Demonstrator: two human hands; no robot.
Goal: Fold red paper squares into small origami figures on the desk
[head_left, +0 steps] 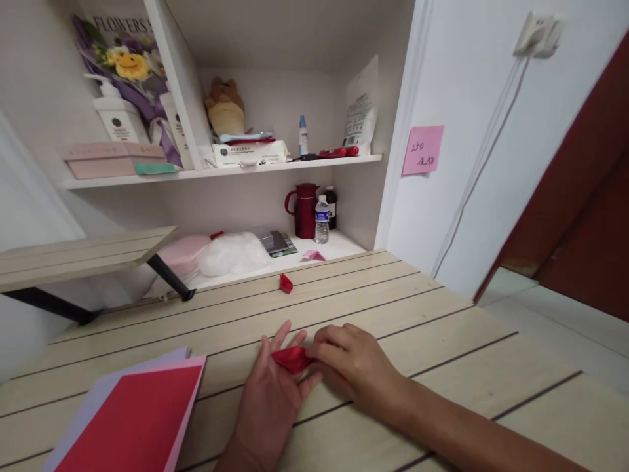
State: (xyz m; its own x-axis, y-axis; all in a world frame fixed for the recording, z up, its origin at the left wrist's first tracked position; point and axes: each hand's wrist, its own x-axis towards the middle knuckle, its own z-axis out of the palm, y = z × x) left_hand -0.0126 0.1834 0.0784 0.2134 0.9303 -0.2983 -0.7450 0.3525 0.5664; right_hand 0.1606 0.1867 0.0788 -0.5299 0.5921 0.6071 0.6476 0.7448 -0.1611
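A small piece of folded red paper [293, 359] lies across the fingers of my left hand [271, 400]. That hand is palm up and open, with its fingers spread around the paper. From the right, my right hand [356, 364] pinches the paper's right end between thumb and fingers; the fingertips are partly hidden. Farther back on the wooden table [472, 373] sits another small folded red paper piece [285, 283]. On the left are stacked sheets of coloured paper, a red sheet [135, 419] on top with pink and lilac ones beneath.
A raised wooden shelf [88, 252] on black brackets stands at the left. Behind the table, a white cabinet holds a dark red jug [305, 211], a water bottle [322, 219], a white plastic bag [236, 254] and a folded pink paper [313, 255]. A pink note [423, 149] is on the wall.
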